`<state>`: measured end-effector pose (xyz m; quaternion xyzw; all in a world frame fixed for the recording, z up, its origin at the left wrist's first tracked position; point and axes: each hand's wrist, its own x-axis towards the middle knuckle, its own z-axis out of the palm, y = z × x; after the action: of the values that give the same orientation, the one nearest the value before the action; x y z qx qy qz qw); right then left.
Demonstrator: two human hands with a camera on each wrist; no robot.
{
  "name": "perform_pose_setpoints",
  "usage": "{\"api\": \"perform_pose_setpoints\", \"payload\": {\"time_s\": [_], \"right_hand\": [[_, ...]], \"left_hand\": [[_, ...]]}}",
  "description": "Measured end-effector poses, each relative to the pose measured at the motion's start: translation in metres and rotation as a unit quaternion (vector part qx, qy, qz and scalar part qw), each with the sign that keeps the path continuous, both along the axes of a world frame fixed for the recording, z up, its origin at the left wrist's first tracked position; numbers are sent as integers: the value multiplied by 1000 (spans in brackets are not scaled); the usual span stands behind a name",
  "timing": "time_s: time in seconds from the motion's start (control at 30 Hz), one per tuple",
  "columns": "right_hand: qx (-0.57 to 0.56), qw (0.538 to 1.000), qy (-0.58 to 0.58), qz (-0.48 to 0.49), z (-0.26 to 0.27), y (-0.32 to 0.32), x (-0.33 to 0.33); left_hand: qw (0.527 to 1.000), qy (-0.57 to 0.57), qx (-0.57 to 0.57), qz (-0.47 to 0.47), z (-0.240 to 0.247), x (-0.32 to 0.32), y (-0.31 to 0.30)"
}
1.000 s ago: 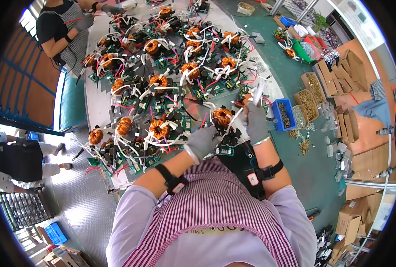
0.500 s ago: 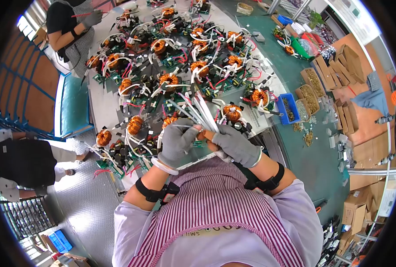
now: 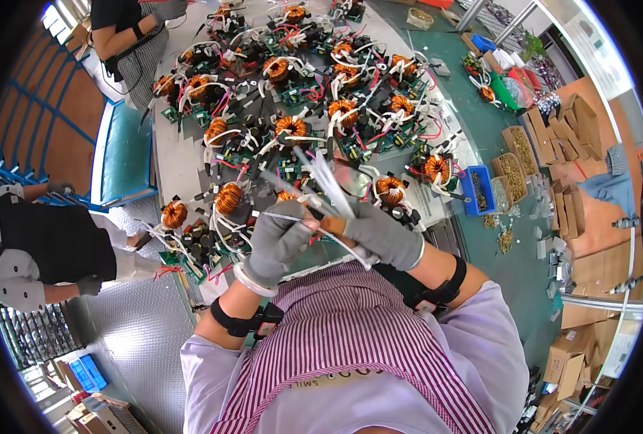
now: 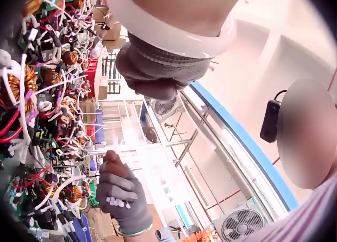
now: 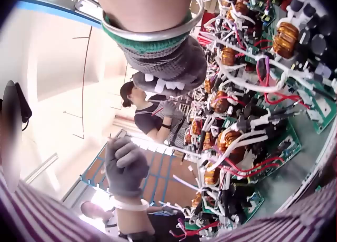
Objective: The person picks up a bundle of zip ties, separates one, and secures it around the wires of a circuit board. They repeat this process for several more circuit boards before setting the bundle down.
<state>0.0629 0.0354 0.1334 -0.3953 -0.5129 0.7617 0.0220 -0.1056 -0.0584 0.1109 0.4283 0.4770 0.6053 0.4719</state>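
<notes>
My gloved right hand (image 3: 385,235) grips a bundle of white cable ties (image 3: 329,184) in front of my apron, tails fanned up and away. In the left wrist view, their small square heads (image 4: 118,202) poke out from the bottom of the fist. Close beside it, my gloved left hand (image 3: 274,244) pinches one thin cable tie (image 3: 347,248), which slants across below the bundle. Bare fingertips show through both gloves. Behind the hands lie green circuit boards with copper-wound ring coils (image 3: 390,190), crowded with white, red and black wires.
Rows of such boards cover the pale worktable (image 3: 459,134). On the green surface to the right stand a blue bin (image 3: 478,189) and cardboard trays (image 3: 512,176) of small parts. A person (image 3: 122,43) works at the far left; another person (image 3: 47,246) is at the left.
My left hand has left the coil by the table's front edge, and my right has brought the cable ties inward. Both hands have met before my chest, the left now pinching one tie.
</notes>
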Motion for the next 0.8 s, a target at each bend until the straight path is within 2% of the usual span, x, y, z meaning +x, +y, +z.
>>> {"api": "perform_pose_setpoints", "payload": {"time_s": [0.03,0.07,0.17,0.2,0.3,0.37,0.4,0.47,0.57,0.7,0.8], "right_hand": [[-20,996,76,36,1,3,-5],[8,996,75,44,4,8,-6],[31,997,62,39,-12,29,-8],[29,998,55,31,-19,37,-8],[120,992,29,21,5,73,-11],[106,993,-43,31,29,112,-11],[157,985,-52,43,20,132,-10],[189,976,-78,70,23,159,-11],[188,979,-68,48,4,179,-12],[185,979,-82,28,-14,187,-12],[191,980,-31,37,-29,189,-13]], "left_hand": [[998,53,20,35,-2,4,4],[990,124,65,32,-1,1,12],[995,73,-38,52,-11,3,26],[982,188,10,35,-14,-5,36],[968,248,-3,45,-25,-31,73],[869,473,-72,125,-31,-55,100],[814,564,-57,124,-42,-68,111],[679,724,-26,120,-72,-89,132],[681,717,-151,-5,-87,-92,157],[653,754,-63,-6,-76,-88,159],[645,754,-120,-28,-76,-85,161]]}}
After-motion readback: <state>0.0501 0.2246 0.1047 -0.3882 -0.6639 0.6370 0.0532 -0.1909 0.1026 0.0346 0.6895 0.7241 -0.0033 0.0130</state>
